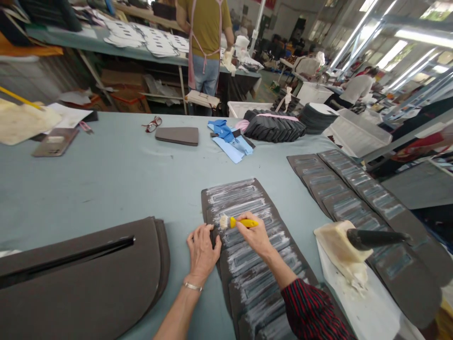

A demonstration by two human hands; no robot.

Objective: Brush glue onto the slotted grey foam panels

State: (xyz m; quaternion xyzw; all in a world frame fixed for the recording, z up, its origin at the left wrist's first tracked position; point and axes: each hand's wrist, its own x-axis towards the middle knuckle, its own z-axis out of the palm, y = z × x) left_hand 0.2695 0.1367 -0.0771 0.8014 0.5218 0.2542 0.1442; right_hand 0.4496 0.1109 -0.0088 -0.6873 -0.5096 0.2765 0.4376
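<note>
My right hand [255,236] grips a small glue brush [247,223] by its yellow handle. Its pale bristles touch the overlapping dark grey panels [247,206], whose rectangular outlines carry streaky whitish glue. At the left edge of these panels is my left hand [202,250], fingers bent and thumb apart around a dark piece at the edge; how far it reaches under the fingers is hidden. To the right, a cream, glue-crusted container [339,241] with a thick black handle sticking out stands on a white sheet [368,307].
More glue-streaked panels [339,193] lie fanned out on the right. Larger dark panels with a zipper slot [106,283] occupy the near left. Farther back are a phone [56,141], glasses [153,124], a grey piece [177,135], blue cloth strips [230,141] and bundled dark pieces [274,126]. A person in an apron [205,38] stands beyond.
</note>
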